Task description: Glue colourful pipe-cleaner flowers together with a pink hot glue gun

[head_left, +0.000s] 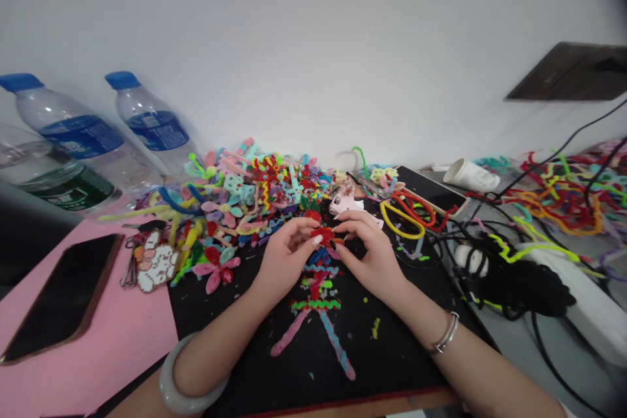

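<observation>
My left hand (287, 253) and my right hand (368, 253) meet over a black mat (215, 313), fingers pinched on a small red pipe-cleaner piece (325, 234). Just below it lies a pipe-cleaner figure (316, 304) with blue, red and green zigzag layers and pink and blue legs. A pale bangle sits on my left wrist, a silver bracelet on my right. Behind my hands is a heap of colourful pipe-cleaner flowers and shapes (245, 189).
Two blue-capped water bottles (147, 124) and a green-labelled one lie at the left. A dark phone (63, 297) rests on a pink sheet beside a keychain (154, 264). Scissors with yellow and red handles (406, 212), black cables (514, 281), a crumpled paper cup (471, 175) and loose pipe cleaners (558, 199) fill the right.
</observation>
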`<action>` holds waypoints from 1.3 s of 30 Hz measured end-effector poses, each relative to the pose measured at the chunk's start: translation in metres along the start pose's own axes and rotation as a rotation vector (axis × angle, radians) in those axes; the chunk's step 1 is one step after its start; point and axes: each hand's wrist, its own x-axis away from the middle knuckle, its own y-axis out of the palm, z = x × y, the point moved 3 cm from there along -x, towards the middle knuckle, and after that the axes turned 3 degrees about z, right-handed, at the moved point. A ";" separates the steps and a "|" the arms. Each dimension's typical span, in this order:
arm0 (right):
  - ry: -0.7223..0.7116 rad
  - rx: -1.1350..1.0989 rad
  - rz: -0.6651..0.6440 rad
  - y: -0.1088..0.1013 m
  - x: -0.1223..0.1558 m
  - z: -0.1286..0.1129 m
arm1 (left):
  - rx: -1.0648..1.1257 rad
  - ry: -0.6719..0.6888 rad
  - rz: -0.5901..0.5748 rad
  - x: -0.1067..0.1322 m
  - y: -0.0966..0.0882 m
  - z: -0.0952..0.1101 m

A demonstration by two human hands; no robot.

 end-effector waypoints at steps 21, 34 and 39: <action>-0.005 0.011 -0.006 0.000 0.000 0.000 | -0.109 0.042 -0.020 0.000 -0.003 -0.002; 0.009 0.011 -0.003 0.000 0.000 0.000 | -0.055 0.038 -0.029 0.001 -0.001 -0.002; 0.001 0.009 0.001 -0.001 -0.001 -0.001 | -0.041 0.033 -0.030 0.001 0.000 -0.002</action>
